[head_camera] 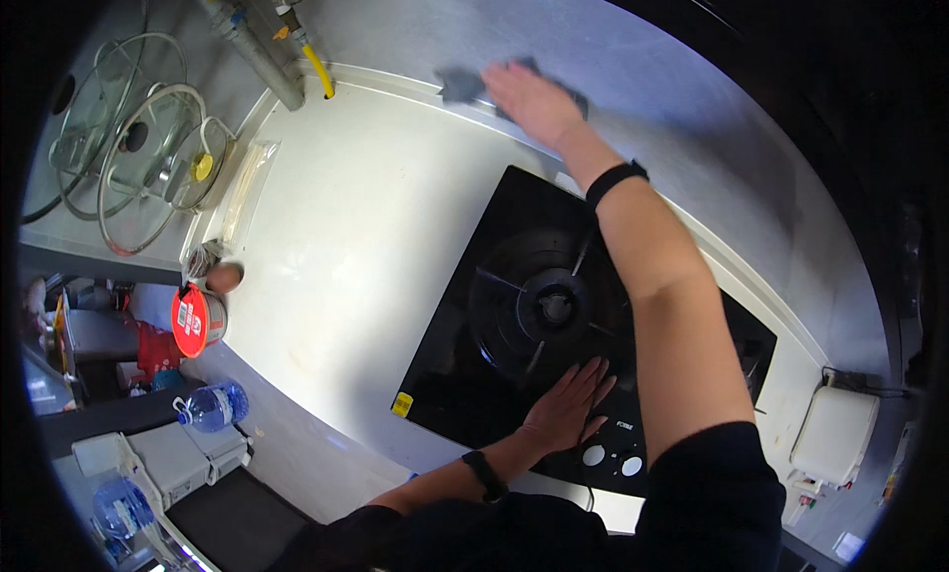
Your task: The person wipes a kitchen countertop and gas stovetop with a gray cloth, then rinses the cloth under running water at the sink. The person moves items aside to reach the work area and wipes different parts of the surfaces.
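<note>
Flat against a dark grey cloth [461,84], my right hand [532,103] presses on the smooth grey wall panel [637,60] just above the counter's back ledge. Both hand and cloth are slightly blurred. Part of the cloth is hidden beneath the palm. My left hand [565,415] rests with fingers apart on the black glass gas cooktop [452,349], holding nothing. It lies in front of the round burner [554,305] and beside two white control knobs [594,455]. My right forearm hides much of the cooktop's right part.
Glass pot lids [152,157] lean at the left wall near a metal pipe [259,60] and yellow gas hose [319,69]. An egg [224,277] and a red-lidded tub [194,321] stand at the white counter's [319,223] left end. A white appliance [834,431] sits at right.
</note>
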The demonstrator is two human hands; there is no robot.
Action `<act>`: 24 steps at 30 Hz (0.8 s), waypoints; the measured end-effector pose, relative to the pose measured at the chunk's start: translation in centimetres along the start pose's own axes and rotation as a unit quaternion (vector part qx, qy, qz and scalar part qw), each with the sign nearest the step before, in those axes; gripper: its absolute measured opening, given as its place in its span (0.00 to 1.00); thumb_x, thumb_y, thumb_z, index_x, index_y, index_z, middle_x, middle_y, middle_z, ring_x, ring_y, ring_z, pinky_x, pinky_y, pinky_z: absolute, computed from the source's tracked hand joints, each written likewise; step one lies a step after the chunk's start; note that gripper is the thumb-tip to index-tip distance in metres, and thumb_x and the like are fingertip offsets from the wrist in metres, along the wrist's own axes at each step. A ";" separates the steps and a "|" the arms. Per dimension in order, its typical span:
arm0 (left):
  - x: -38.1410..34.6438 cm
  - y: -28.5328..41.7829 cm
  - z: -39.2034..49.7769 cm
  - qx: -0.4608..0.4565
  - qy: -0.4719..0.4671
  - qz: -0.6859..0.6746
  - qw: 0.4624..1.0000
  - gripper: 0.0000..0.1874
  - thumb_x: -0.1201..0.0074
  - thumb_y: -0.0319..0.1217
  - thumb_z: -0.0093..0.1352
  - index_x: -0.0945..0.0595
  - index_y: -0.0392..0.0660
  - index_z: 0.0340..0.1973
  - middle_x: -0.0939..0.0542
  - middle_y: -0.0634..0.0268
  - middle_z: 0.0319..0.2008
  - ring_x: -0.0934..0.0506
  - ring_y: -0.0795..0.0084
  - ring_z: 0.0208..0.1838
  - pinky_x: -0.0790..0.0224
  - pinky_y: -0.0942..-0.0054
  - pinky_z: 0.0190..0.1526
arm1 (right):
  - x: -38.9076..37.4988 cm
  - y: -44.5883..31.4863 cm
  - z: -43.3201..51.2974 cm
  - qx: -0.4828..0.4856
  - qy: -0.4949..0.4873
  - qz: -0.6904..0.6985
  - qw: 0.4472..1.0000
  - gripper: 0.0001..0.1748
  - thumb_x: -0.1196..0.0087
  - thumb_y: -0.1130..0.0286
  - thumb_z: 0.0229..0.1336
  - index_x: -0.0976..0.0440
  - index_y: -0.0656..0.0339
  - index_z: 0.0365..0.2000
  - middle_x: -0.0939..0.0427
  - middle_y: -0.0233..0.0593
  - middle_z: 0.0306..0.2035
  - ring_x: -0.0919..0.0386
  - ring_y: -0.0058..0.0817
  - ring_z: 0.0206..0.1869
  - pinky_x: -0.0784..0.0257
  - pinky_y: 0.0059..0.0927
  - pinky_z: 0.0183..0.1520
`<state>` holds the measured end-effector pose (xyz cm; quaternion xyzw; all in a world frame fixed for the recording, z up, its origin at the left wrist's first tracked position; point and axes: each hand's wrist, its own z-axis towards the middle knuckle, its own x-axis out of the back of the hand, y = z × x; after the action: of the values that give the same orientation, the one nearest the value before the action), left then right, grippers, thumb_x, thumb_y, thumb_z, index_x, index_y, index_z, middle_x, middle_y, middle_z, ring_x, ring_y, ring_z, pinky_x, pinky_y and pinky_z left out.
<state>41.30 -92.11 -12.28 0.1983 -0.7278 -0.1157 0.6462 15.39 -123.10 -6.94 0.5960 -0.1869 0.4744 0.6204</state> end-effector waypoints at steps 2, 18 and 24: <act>0.0 -0.1 0.2 -0.002 0.004 -0.036 0.999 0.34 0.61 0.50 0.72 0.42 0.44 0.69 0.45 0.56 0.71 0.53 0.61 0.76 0.68 0.61 0.73 | -1.9 -2.0 -5.2 0.007 -0.044 0.081 0.996 0.25 0.60 0.73 0.61 0.35 0.53 0.60 0.41 0.33 0.68 0.44 0.30 0.70 0.52 0.32 0.74; -0.6 -0.2 -0.1 -0.009 0.108 -0.098 0.989 0.34 0.56 0.50 0.70 0.37 0.44 0.66 0.46 0.53 0.71 0.54 0.60 0.76 0.66 0.60 0.73 | 3.4 2.3 -38.4 -0.413 -0.065 0.250 0.873 0.28 0.56 0.86 0.46 0.25 0.58 0.49 0.27 0.52 0.55 0.30 0.50 0.58 0.35 0.41 0.62; -0.6 0.1 0.2 -0.001 0.081 -0.090 0.993 0.35 0.55 0.50 0.70 0.40 0.46 0.68 0.48 0.52 0.72 0.54 0.56 0.76 0.64 0.55 0.73 | 3.1 0.0 -40.6 -0.691 -0.286 0.167 0.642 0.23 0.52 0.69 0.56 0.32 0.58 0.53 0.35 0.54 0.61 0.30 0.54 0.58 0.34 0.46 0.60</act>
<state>41.17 -91.82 -12.80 0.2711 -0.6521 -0.1579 0.6902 3.34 -84.71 -13.36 0.0590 -0.7249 0.1084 0.6778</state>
